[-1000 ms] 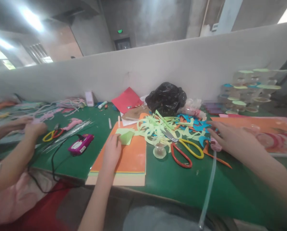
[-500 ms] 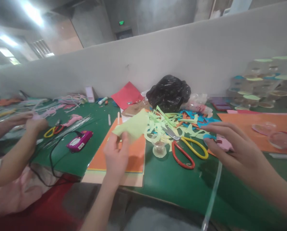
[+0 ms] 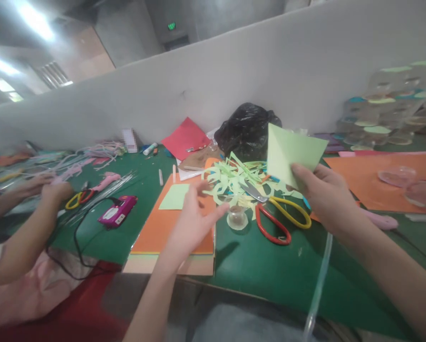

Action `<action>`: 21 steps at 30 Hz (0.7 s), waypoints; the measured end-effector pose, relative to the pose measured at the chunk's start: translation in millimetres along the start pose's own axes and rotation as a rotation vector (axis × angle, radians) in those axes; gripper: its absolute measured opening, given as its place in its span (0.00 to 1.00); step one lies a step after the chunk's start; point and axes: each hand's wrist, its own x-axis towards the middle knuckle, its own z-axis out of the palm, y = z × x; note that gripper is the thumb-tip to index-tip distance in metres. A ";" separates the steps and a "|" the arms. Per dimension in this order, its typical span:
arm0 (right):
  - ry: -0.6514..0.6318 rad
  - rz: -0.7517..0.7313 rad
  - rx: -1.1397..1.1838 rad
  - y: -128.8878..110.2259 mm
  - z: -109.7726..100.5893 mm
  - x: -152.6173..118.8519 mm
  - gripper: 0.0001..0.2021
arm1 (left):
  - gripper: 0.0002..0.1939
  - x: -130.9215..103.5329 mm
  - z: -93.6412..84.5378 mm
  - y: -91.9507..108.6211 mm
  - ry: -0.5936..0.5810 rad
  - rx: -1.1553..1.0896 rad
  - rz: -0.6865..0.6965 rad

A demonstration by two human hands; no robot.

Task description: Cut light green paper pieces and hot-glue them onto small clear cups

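Running up from the lower edge right of centre: one translucent tube [image 3: 318, 285], before a green table [image 3: 256, 275].

Item: left hand [image 3: 191, 218], centre of frame, thumb and fingers spread wide, nothing seen in its grasp; held above a stack of orange paper [image 3: 149, 240].

Item: pale green square [image 3: 168, 199], flat on that stack, partly hidden behind the left fingers.

Item: clear cup [image 3: 237, 219], small, just beyond the left thumb tip; contact cannot be told.

Item: scissors [image 3: 258, 194], one pair, red and yellow handles, lying between the hands. Long axis slants from tips at upper left to handles at lower right; the handles are nearer the right hand.

Item: right hand [image 3: 325, 197], right of centre, thumb and fingers narrowed on a pale green sheet [image 3: 295, 152].

Principal relation: that sheet is raised off the table and bent, at the right fingertips; from the left hand it lies up and to the right, well apart. Long axis unclear because of the bend.

Item: magenta box [image 3: 118, 211], left of frame, near a co-worker's hands [image 3: 58, 192].

Item: green paper scraps [image 3: 234, 171], heaped beyond the scissors.

Item: black bag [image 3: 248, 130], crumpled, before a pale wall [image 3: 198, 90].
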 end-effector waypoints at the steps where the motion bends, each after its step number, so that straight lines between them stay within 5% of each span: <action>1: 0.046 0.021 0.067 -0.1 -0.2 2.4 0.15 | 0.30 -2.5 -0.1 -5.2 -0.067 0.067 -0.039; 6: 0.057 0.065 0.155 3.6 6.8 7.1 0.13 | 0.19 -7.3 17.8 -17.6 -0.352 0.248 -0.036; 11: 0.049 0.108 0.180 5.3 8.6 5.1 0.13 | 0.14 5.6 35.3 -24.7 -0.313 0.278 0.059; 21: -0.006 0.188 0.175 9.8 17.5 2.2 0.12 | 0.17 12.3 36.5 -36.0 -0.252 0.302 0.074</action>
